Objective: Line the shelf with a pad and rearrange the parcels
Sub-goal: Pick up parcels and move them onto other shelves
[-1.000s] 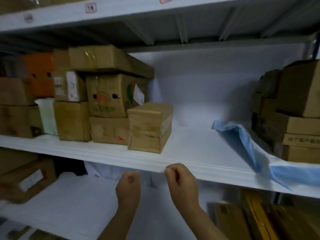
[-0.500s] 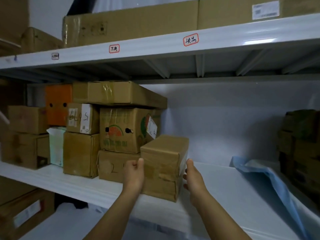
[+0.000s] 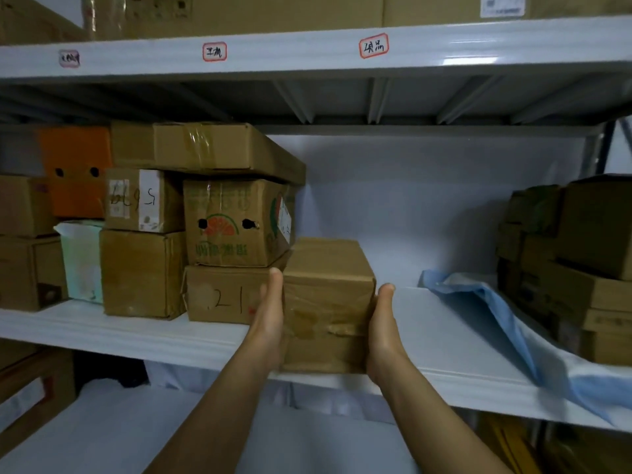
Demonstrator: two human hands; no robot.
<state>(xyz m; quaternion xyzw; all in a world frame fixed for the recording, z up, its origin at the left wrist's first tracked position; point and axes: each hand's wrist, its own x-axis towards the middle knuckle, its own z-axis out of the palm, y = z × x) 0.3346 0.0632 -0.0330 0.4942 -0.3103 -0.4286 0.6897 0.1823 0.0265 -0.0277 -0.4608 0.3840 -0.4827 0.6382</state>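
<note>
Parcel (image 3: 329,295) now straighter, tight between left hand (image 3: 269,325) and right hand (image 3: 383,331).

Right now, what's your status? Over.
Left hand, right hand flat against small box, either side. Box at shelf front edge. Stacked boxes close left; blue sheet right.

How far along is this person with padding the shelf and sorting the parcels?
Done, it seems: a white pad covers the shelf's open middle, and parcels sit in a left-hand stack. In hand: the left hand and right hand press the sides of a small brown parcel at the front edge. Left: placing it, and likely smoothing the crumpled blue sheet beside the right-hand stack.
</note>
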